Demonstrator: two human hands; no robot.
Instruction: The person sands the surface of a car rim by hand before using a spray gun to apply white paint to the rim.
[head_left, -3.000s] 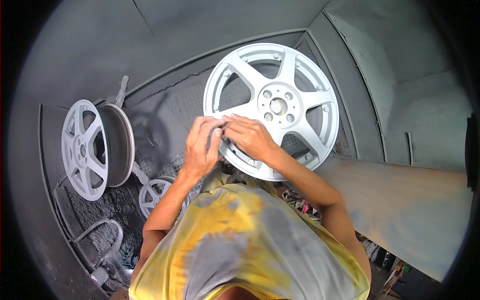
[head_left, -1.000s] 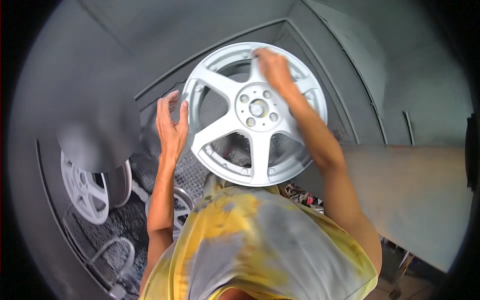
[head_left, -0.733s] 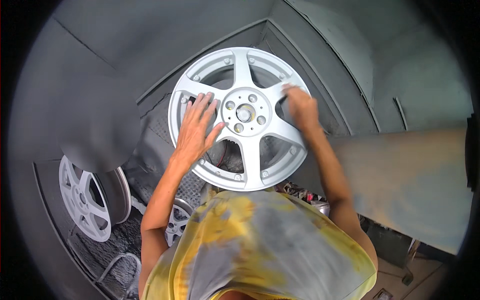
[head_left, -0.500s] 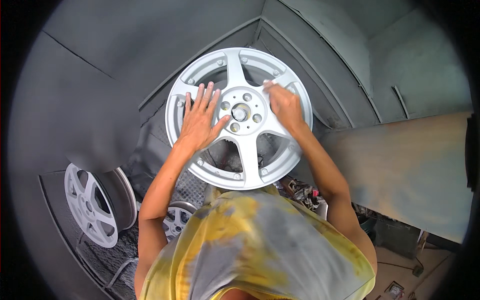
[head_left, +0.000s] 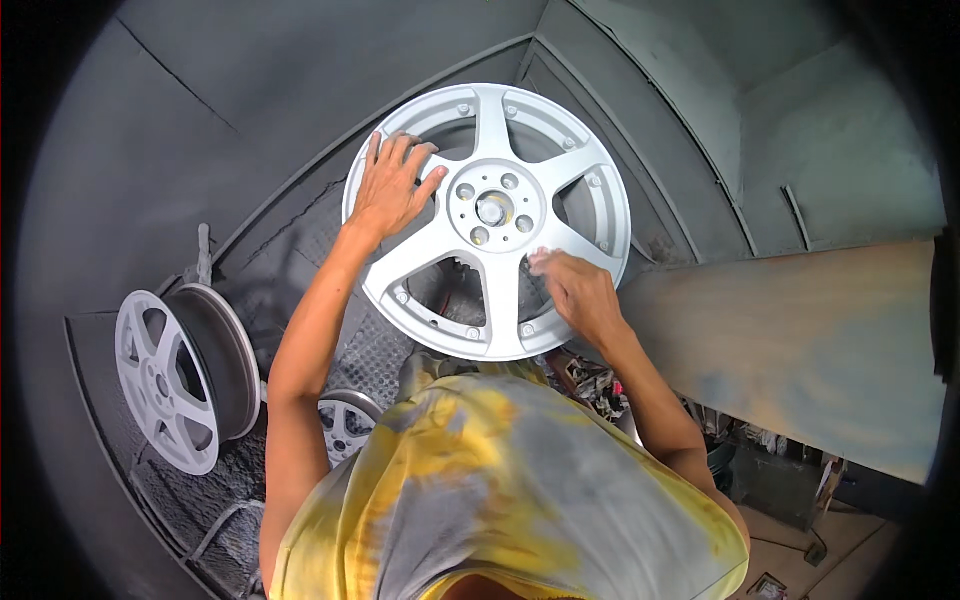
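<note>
A white six-spoked wheel rim faces up in front of me, with bolt holes around its hub. On its upper-left spoke and rim edge rests my left hand, fingers apart and slightly bent, holding nothing. My right hand is closed with its fingertips at the lower-right spoke, near the hub. Something pale shows at those fingertips, but it is too small and blurred to name. What supports the rim from below is mostly hidden.
Another white wheel rim stands tilted at the left, with a smaller-looking one low beside my left arm. Grey walls surround the far side. A large, stained curved panel lies at the right; clutter sits below the rim.
My left hand has shifted up and outward along the rim. My right hand has moved down from the upper-right spoke to the lower-right one. The view has shifted slightly.
</note>
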